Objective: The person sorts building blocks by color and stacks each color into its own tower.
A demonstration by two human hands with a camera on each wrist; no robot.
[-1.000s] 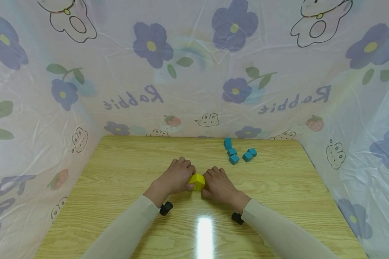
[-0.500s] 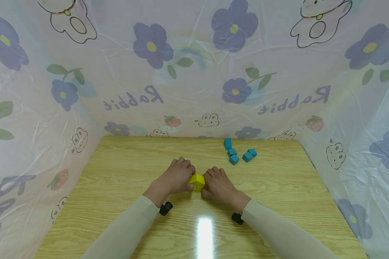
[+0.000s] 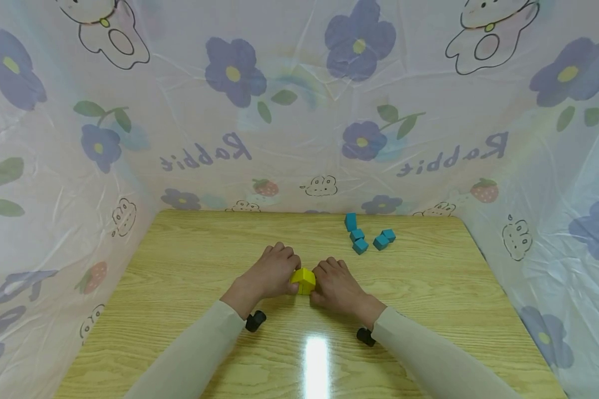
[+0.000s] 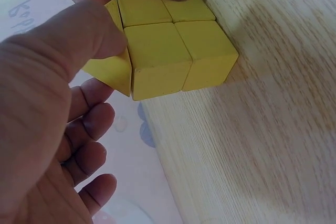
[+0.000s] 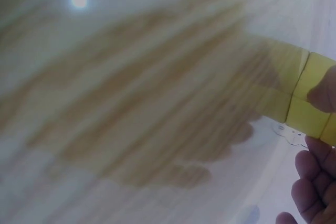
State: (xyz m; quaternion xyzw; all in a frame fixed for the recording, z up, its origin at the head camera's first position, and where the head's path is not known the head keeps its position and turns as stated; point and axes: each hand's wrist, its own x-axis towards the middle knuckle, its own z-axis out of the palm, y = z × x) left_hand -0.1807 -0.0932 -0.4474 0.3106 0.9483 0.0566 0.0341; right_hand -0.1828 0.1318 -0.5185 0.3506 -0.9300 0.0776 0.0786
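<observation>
Yellow blocks (image 3: 304,281) pressed together, seams tight, at mid-table between the hands; whether resting or lifted, can't tell. Left hand (image 3: 277,270) pinches the sloped end, right hand (image 3: 337,286) the other. Yellow group looks assembled; blue blocks (image 3: 360,246) untouched, farther back. Against half a second ago: hands, blocks unmoved.

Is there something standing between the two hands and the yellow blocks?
Nothing visible does: the left hand and right hand both touch the yellow blocks. The blue blocks lie farther back on the table, out of the way.
</observation>
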